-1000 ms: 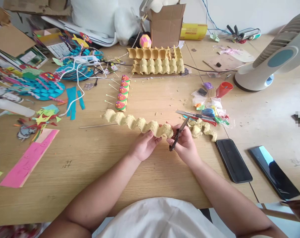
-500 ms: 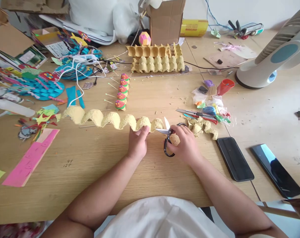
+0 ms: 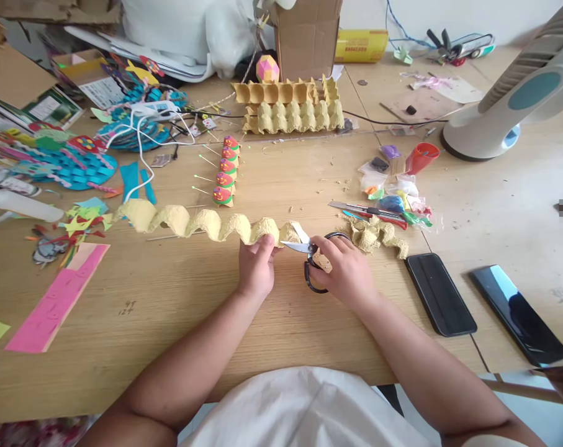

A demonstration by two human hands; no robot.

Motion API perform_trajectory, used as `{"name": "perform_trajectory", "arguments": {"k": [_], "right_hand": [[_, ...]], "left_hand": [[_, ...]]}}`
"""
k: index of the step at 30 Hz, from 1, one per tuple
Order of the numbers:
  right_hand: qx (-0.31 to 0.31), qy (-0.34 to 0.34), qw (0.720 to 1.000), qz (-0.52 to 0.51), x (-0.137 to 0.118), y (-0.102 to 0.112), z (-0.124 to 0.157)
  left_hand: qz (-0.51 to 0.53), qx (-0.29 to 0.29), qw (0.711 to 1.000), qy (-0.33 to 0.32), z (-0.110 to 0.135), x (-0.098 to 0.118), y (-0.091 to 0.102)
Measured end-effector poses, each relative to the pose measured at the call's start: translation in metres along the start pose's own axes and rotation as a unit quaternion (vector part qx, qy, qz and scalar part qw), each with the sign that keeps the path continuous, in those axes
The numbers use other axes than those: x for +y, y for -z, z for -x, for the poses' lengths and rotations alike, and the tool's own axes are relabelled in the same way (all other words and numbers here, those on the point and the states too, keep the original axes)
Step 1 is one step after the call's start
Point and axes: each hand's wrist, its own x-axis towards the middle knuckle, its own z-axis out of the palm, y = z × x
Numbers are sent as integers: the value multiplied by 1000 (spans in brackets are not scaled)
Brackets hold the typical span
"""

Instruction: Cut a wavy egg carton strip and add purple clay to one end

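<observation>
A long wavy strip of yellow egg carton lies across the wooden table. My left hand pinches its right end. My right hand grips black-handled scissors, whose open blades touch the strip's right end. A second, shorter carton strip lies just right of my right hand.
Painted carton cups with pins stand behind the strip. Egg trays and a cardboard box sit at the back. Two phones lie right, a fan far right, paper scraps left, clay bags and a craft knife nearby.
The strip has slid left along the table. The scissors turned from pointing up to pointing left, and their blades now meet the strip's right end.
</observation>
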Motion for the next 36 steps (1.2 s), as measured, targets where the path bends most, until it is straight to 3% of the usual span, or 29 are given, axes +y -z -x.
{"name": "perform_trajectory", "arguments": {"k": [21, 28, 36], "right_hand": [[7, -4, 1000, 27, 4, 3, 1], [-16, -14, 999, 45, 3, 6, 2], [-22, -34, 999, -12, 7, 5, 1]], "left_hand": [[7, -8, 1000, -8, 1, 2, -1], [14, -2, 1000, -5, 1, 3, -2], [21, 13, 1000, -17, 0, 2, 0]]}}
